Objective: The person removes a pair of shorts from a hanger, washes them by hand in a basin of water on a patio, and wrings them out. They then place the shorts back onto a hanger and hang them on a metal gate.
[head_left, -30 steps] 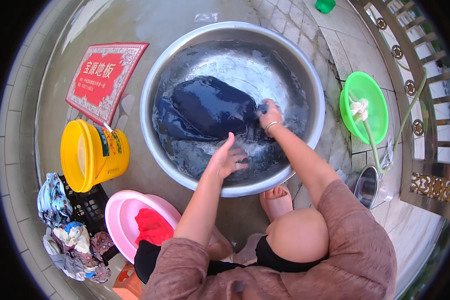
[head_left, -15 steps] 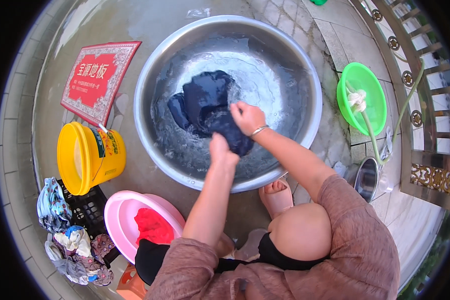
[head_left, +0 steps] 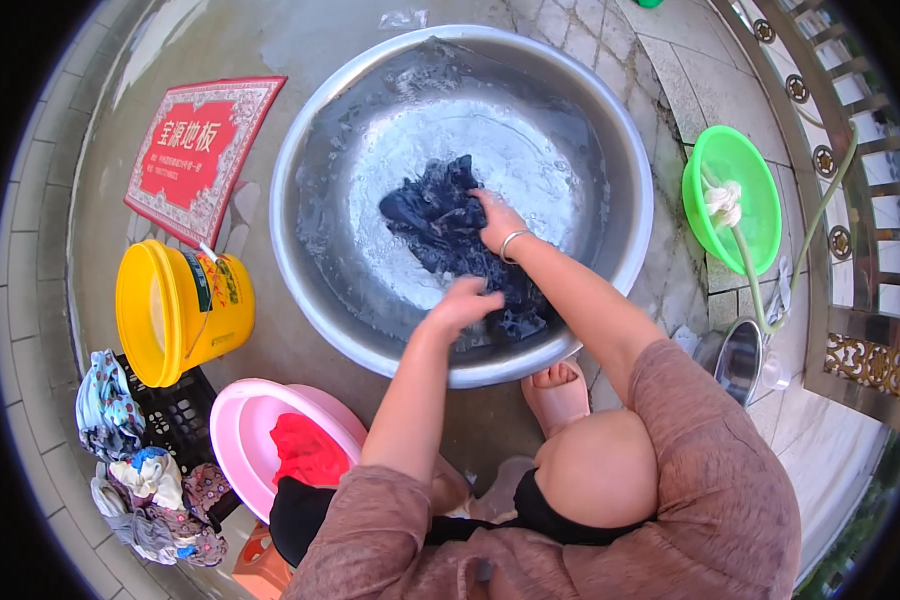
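A dark navy garment (head_left: 435,222) lies crumpled and wet in the shallow water of a large round metal basin (head_left: 288,255), trailing toward the basin's near side. My right hand (head_left: 500,220), with a silver bangle on the wrist, has its fingers closed on the garment's right edge. Lower down, my left hand (head_left: 462,305) hovers beside the near part of the cloth, its slightly blurred fingers loosely apart and nothing visible in them.
To the left stand a yellow bucket (head_left: 150,318), a pink basin (head_left: 232,440) holding red cloth (head_left: 305,452), and a black crate (head_left: 178,410) beside piled clothes (head_left: 155,510). A red mat (head_left: 192,150) lies beyond. On the right are a green basin (head_left: 765,235), a hose (head_left: 748,262) and a metal bowl (head_left: 740,365).
The garment has gone from a bunched lump between both hands to a looser spread, its near end now lower right. My left hand has come off it; the right has moved slightly right.
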{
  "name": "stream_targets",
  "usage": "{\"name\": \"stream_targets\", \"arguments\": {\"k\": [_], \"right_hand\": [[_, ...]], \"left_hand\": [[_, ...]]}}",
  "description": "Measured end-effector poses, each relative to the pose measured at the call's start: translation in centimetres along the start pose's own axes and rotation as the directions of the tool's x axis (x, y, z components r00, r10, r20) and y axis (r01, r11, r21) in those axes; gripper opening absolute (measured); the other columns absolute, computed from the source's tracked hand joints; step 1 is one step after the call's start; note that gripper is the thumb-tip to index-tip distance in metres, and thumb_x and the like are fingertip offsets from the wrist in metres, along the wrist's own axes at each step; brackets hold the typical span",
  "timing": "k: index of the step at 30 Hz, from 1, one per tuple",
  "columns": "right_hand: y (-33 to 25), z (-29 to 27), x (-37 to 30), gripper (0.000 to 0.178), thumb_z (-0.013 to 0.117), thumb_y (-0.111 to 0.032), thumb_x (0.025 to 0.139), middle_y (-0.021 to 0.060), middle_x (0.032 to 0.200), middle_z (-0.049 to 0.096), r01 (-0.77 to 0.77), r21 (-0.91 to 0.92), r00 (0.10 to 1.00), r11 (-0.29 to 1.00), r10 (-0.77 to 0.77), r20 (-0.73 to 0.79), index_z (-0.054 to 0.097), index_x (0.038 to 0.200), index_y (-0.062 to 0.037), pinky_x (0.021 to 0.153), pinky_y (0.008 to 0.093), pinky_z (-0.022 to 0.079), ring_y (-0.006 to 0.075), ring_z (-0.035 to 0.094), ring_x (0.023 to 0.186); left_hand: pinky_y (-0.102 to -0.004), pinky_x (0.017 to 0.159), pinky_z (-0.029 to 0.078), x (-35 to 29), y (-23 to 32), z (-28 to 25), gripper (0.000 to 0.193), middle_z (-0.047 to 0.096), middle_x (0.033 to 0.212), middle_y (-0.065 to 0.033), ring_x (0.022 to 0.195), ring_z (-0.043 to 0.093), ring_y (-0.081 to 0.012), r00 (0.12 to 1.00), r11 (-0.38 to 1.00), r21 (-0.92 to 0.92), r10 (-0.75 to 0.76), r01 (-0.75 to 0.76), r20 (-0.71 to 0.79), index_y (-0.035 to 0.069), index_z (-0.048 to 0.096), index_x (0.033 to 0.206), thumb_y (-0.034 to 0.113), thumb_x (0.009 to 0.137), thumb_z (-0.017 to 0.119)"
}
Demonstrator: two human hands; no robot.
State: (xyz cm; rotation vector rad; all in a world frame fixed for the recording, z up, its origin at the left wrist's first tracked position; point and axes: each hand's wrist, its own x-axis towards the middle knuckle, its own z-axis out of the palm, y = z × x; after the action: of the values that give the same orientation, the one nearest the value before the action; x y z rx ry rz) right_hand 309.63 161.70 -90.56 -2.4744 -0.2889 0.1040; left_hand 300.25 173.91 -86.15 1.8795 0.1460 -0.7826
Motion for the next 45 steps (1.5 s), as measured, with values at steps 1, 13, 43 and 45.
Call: {"name": "stream_targets", "arguments": {"k": [1,13,43,45], "right_hand": [[0.2,0.4,0.1,0.049,0.055,-0.001,0.067,0.0178,0.104,0.054,-0.232,0.386,0.969,0.893,0.248,0.01,0.041,0.114,-0.0076,0.086,0.0354,0.038,0.0331,0.051,0.098],[-11.2,-3.7,-4.1,0.033,0.051,-0.041,0.072,0.0162,0.074,0.059,0.282,0.146,0.955,0.948,-0.291,0.048,0.054,0.075,-0.0084,0.064,0.0398,0.044,0.0335,0.057,0.07],[-8.1,-4.2,-5.2,0.082,0.07,-0.044,0.056,0.0183,0.117,0.045,0.345,-0.367,0.79,0.864,-0.057,0.61,0.04,0.117,0.0026,0.089,0.0446,0.032,0.0286,0.041,0.111],[-7.6,-2.3,-6.1,0.089,0.07,-0.046,0.056,0.0196,0.117,0.043,0.279,-0.355,0.712,0.892,0.055,0.7,0.033,0.121,0.0028,0.091,0.0436,0.031,0.0307,0.042,0.109]], "left_hand": [[-0.0365,0.085,0.038,-0.3,-0.3,-0.6,0.043,0.055,0.1,-0.0157,0.093,0.051,-0.0301,0.989,0.844,-0.517,-0.142,0.141,0.037,0.0,0.054,0.101,0.035,0.076,0.059],[-0.0346,0.07,0.047,-0.3,0.2,-3.3,0.025,0.057,0.088,-0.0075,0.079,0.056,-0.0212,0.984,-0.141,-0.979,-0.121,-0.147,-0.13,0.01,0.053,0.091,0.031,0.085,0.043],[-0.0512,0.1,0.009,-0.5,-2.3,-6.8,0.06,0.032,0.131,-0.0082,0.127,0.016,-0.026,0.993,0.326,0.94,0.037,0.098,-0.116,0.012,0.037,0.125,0.046,0.077,0.045],[-0.0509,0.1,0.009,-1.1,-0.6,-7.2,0.062,0.031,0.132,-0.0095,0.127,0.016,-0.0273,0.994,0.328,0.94,0.009,0.096,-0.105,0.009,0.034,0.126,0.048,0.078,0.041]]}}
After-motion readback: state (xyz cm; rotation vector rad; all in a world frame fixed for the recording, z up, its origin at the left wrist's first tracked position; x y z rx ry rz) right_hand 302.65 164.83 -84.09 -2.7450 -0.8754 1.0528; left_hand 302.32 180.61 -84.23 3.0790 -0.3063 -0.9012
